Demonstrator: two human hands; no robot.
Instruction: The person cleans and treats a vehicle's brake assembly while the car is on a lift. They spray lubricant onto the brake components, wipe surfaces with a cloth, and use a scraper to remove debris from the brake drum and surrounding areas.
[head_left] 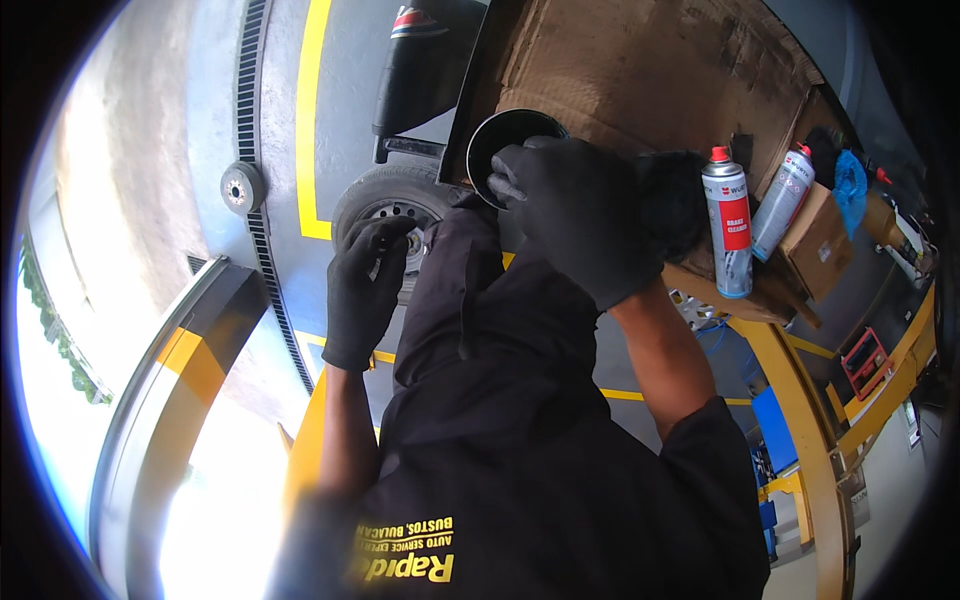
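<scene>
My right hand (580,205), in a dark glove, is over the mouth of a dark round container (515,122) at the edge of a cardboard-covered surface. Its fingers are bent together at the opening; what they hold, if anything, is hidden. My left hand (366,290), also gloved, hovers in front of a car wheel (350,208) with a black tyre. The left fingers are curled in, and a small light sliver shows between them, too small to name. Just right of my right hand lies a black, fuzzy-looking item (672,200).
Two spray cans, one upright (733,240) and one tilted (783,205), stand right of the cardboard (640,60), near a small carton (818,245) and a blue crumpled item (850,182). A round metal part (241,187) lies by the floor drain (248,110). Yellow beams (800,400) rise at right.
</scene>
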